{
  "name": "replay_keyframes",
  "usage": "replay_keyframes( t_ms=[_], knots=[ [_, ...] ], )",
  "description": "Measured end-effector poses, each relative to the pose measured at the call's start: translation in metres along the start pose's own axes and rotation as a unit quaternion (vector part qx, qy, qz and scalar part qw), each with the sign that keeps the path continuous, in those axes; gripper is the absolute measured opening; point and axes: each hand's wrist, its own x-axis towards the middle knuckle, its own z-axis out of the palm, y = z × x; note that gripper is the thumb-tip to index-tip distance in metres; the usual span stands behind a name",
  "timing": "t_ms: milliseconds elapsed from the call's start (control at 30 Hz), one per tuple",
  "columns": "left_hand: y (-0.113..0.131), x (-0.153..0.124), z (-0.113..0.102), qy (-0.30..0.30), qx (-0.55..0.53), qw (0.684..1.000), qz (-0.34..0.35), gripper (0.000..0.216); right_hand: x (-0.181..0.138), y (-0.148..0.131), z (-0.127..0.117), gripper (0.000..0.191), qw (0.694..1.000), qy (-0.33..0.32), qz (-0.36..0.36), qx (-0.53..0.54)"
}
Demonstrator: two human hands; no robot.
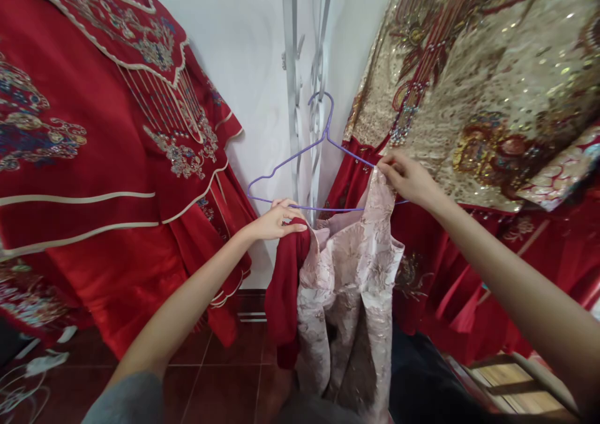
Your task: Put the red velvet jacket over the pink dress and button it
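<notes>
A purple wire hanger (300,155) hangs by its hook from a white metal rack (293,86) in the corner. A pale pink brocade garment (349,286) with a dark red cloth (285,286) beside it droops from the hanger. My left hand (276,219) is closed on the dark red cloth at the hanger's bottom bar. My right hand (405,177) pinches the top of the pink garment against the hanger's right arm.
A red embroidered robe (94,161) hangs on the left. A gold sequined robe (482,86) over red skirts hangs on the right. Behind is a white wall (244,55). Below lies a dark red tiled floor (220,374), with white cables (32,368) at the lower left and a wooden surface (520,386) at the lower right.
</notes>
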Motion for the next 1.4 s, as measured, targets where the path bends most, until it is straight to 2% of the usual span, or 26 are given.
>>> replay_keyframes(
  t_ms=[167,300,367,467,533,633,833,1100,1267,1400],
  knots=[
    [0.002,-0.001,-0.010,0.032,0.042,0.999,-0.006,0.021,-0.009,0.002,0.007,0.029,0.999,0.022,-0.023,-0.009],
    [0.005,-0.019,-0.028,0.116,0.103,0.988,-0.010,0.023,-0.012,-0.006,-0.003,0.034,0.998,0.046,-0.022,-0.041],
    [0.001,-0.036,-0.040,0.166,0.129,0.977,-0.042,0.026,-0.011,-0.007,-0.009,0.034,0.996,0.061,-0.017,-0.062],
    [-0.014,-0.065,-0.057,0.211,0.143,0.958,-0.135,0.031,-0.007,-0.006,-0.013,0.033,0.995,0.067,-0.011,-0.078],
    [-0.026,-0.079,-0.066,0.223,0.134,0.948,-0.181,0.035,-0.006,-0.005,-0.012,0.034,0.995,0.067,-0.018,-0.070],
    [-0.040,-0.088,-0.073,0.218,0.120,0.944,-0.216,0.041,-0.006,-0.004,-0.008,0.038,0.995,0.072,-0.027,-0.058],
    [-0.050,-0.088,-0.077,0.205,0.122,0.940,-0.243,0.048,-0.007,-0.007,-0.008,0.037,0.996,0.065,-0.015,-0.055],
    [-0.051,-0.075,-0.086,0.215,0.150,0.936,-0.234,0.040,-0.005,-0.007,-0.015,0.033,0.995,0.067,-0.024,-0.070],
    [-0.038,-0.059,-0.087,0.235,0.189,0.933,-0.196,0.027,-0.005,-0.007,-0.017,0.031,0.994,0.061,-0.047,-0.081],
    [-0.023,-0.048,-0.092,0.263,0.201,0.933,-0.143,0.025,-0.006,-0.012,-0.025,0.029,0.989,0.087,-0.060,-0.101]
  ],
)
